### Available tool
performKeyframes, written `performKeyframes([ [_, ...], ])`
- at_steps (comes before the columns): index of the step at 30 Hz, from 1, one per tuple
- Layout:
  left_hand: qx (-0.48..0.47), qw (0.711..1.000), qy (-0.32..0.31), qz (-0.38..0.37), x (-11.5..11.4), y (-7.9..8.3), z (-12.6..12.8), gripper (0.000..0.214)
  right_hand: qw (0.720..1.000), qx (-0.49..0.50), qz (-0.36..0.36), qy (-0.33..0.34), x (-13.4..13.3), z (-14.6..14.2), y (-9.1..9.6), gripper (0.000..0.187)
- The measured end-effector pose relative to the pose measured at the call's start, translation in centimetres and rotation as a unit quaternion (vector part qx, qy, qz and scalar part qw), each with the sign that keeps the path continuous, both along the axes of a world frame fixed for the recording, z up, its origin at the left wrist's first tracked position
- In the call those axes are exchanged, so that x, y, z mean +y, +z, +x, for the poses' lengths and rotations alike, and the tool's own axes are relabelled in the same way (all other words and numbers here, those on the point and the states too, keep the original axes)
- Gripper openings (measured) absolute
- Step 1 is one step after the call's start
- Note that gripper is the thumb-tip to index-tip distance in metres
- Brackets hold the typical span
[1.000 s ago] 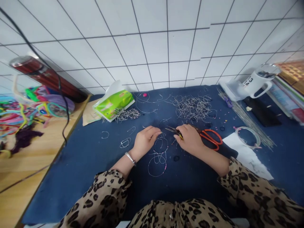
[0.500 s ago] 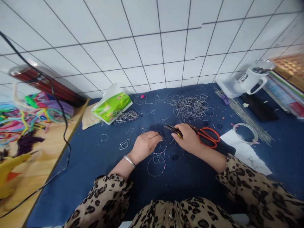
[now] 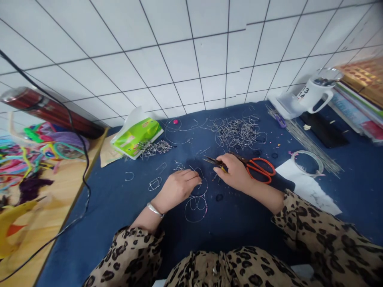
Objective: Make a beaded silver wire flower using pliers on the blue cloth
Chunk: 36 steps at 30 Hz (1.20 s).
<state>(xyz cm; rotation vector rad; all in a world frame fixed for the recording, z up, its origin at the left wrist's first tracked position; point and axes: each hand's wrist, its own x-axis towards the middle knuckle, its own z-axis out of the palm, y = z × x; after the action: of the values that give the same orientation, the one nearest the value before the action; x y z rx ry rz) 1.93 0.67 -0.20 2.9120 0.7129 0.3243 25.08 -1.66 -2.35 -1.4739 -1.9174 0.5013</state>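
Note:
My right hand (image 3: 235, 172) is closed around small pliers (image 3: 213, 161) whose dark jaws point left over the blue cloth (image 3: 104, 215). My left hand (image 3: 178, 186) rests knuckles-up on the cloth, fingers curled over thin wire loops (image 3: 200, 184); what the fingertips pinch is too fine to name. A larger wire ring with pink beads (image 3: 196, 208) lies just below both hands. Orange-handled scissors (image 3: 259, 167) lie beside my right wrist.
A heap of bent wire pieces (image 3: 236, 131) lies behind the hands, a green tissue pack (image 3: 137, 135) to the left, a white mug (image 3: 314, 93) and straight wires (image 3: 311, 145) to the right. White paper (image 3: 308, 189) and a wire coil (image 3: 308, 163) sit right. Coloured pipe cleaners (image 3: 36, 147) cover the wooden table.
The view has shifted, so everything sits a little further left and lower in the frame. My left hand has drawn slightly toward me over the wire loops; my right hand keeps the pliers.

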Motion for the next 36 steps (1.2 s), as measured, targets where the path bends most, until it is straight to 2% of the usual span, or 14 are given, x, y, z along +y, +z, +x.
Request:
performKeyframes([
  [9, -0.053, 0.998, 0.017, -0.036, 0.7, -1.0, -0.5, 0.016, 1.0, 0.007, 0.014, 0.019, -0.2, -0.1, 0.1, 0.021],
  [14, -0.083, 0.993, 0.049, -0.065, 0.7, -1.3, -0.6, 0.017, 1.0, 0.012, 0.005, 0.028, -0.6, -0.5, 0.6, 0.021],
  [17, -0.118, 0.986, 0.096, -0.075, 0.7, -1.3, -0.7, 0.017, 0.999, -0.002, -0.008, 0.035, -1.1, -0.8, 1.3, 0.019],
  [21, -0.177, 0.96, 0.202, -0.084, 0.9, -1.3, -0.7, 0.017, 0.997, -0.044, -0.051, 0.046, -2.3, -1.7, 2.2, 0.012],
  [23, -0.196, 0.949, 0.23, -0.089, 1.0, -1.3, -0.7, 0.018, 0.992, -0.085, -0.074, 0.057, -3.0, -2.4, 2.3, 0.012],
  [25, -0.207, 0.945, 0.233, -0.097, 1.0, -1.4, -0.7, 0.017, 0.985, -0.137, -0.083, 0.07, -3.5, -3.2, 2.2, 0.012],
  [30, -0.21, 0.949, 0.21, -0.109, 1.1, -1.7, -0.8, 0.017, 0.967, -0.241, -0.045, 0.07, -3.7, -5.3, 1.4, 0.013],
  [36, -0.209, 0.948, 0.212, -0.11, 1.4, -1.9, -1.5, 0.019, 0.964, -0.261, -0.023, 0.042, -3.2, -6.9, 0.7, 0.006],
])
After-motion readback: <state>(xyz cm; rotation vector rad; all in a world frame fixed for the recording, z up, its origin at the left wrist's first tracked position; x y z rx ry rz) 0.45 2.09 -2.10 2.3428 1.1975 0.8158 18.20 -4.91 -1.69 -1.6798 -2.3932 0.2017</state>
